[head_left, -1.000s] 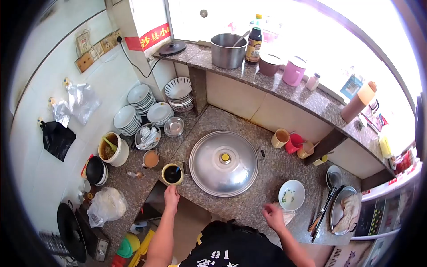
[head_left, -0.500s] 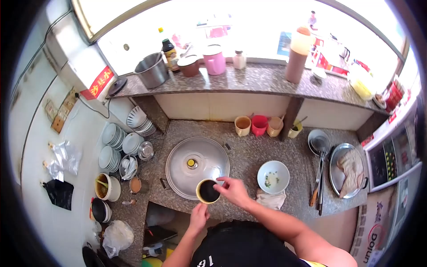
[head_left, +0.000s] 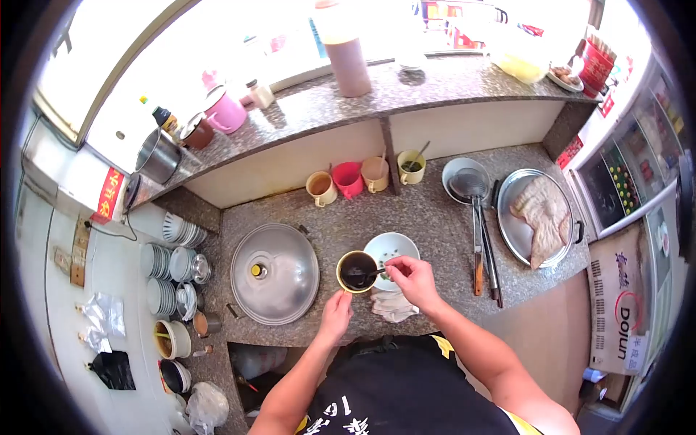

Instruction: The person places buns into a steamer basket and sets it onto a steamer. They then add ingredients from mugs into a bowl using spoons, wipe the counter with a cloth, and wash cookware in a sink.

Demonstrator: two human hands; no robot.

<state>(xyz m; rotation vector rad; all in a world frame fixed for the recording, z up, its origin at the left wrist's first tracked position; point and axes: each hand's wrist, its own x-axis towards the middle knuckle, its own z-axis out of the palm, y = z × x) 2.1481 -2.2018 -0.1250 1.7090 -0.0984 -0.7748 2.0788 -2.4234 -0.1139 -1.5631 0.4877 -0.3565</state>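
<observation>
A yellow-rimmed mug [head_left: 341, 276] of dark liquid is held over the counter by my left hand [head_left: 336, 316], whose fingers close on its handle. My right hand [head_left: 413, 284] pinches the thin dark handle of a spoon [head_left: 378, 272]; the lower end dips into the liquid and is hidden. Right behind the mug stands a white bowl [head_left: 406, 243] with green bits in the bottom, partly covered by my right hand and the mug. A folded cloth [head_left: 393, 307] lies against the bowl's near side.
To the left sits a large lidded pan [head_left: 286, 290]. Several cups, including a red cup [head_left: 348, 179], line the back wall. At right are a long-handled strainer [head_left: 470, 184] and a metal tray [head_left: 510, 230] with a pale slab of meat [head_left: 542, 214]. Stacked plates [head_left: 155, 261] stand far left.
The view has turned to the right. Both hands and the mug have moved from over the pan lid to beside the white bowl. The spoon handle now shows in my right hand.
</observation>
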